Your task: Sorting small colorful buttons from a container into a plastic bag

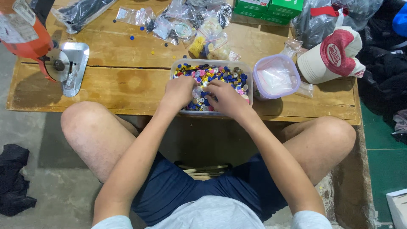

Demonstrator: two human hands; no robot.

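Lap: bare knees, navy shorts, pale grey shirt, closest to the viewer.
Left hand (180, 91): fingers curled down into the buttons; whether they grip any, I cannot tell.
Right hand (227, 99): fingers curled, pinching a small clear plastic bag (197, 92).
Button tub (249, 80): clear rectangular plastic, heaped with small round multicoloured buttons, at the near edge of the worn wooden counter (127, 80).
Beside it: round lilac-rimmed container (276, 76), just right.
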